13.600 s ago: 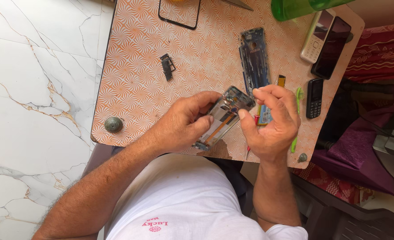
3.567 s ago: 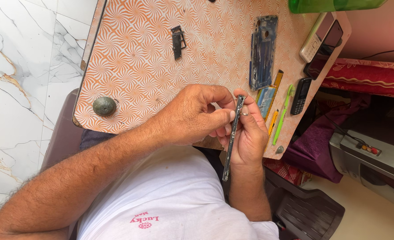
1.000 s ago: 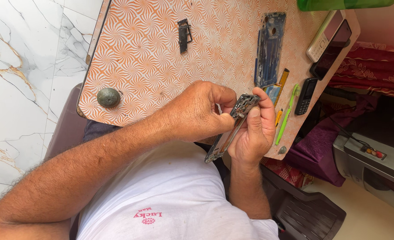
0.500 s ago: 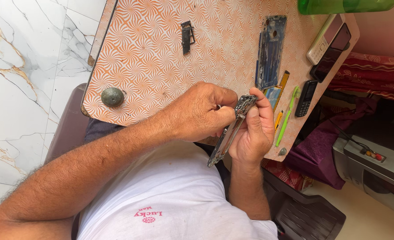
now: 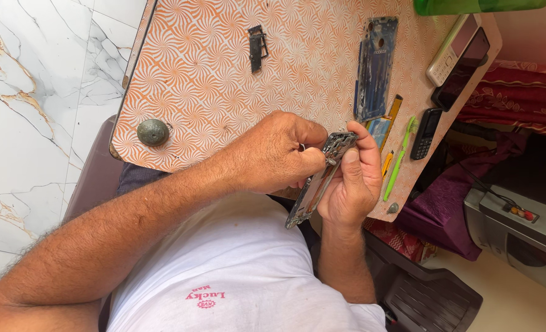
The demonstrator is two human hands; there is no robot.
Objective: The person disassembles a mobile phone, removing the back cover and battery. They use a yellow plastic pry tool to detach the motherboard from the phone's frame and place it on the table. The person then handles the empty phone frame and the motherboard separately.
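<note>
Both hands hold a stripped grey phone frame [image 5: 314, 186] over the near edge of the orange swirl-patterned table [image 5: 193, 80]. My right hand [image 5: 350, 181] cradles the frame from the right, with the thumb on its upper end. My left hand [image 5: 273, 154] reaches in from the left and its fingertips pinch the frame's top edge. The frame tilts with its lower end towards my white shirt. Whatever is between my left fingertips is hidden.
On the table lie a blue phone back cover [image 5: 374, 67], a small black part [image 5: 257, 46], a round grey knob [image 5: 153, 132], a green toothbrush [image 5: 399, 160], a black keypad phone [image 5: 425, 132], two more phones [image 5: 454, 52] and a green bottle [image 5: 476, 6]. Marble floor lies to the left.
The phone frame has turned from nearly edge-on to a slanted pose, with its top nearer the table. Both hands have stayed on it, shifting only slightly.
</note>
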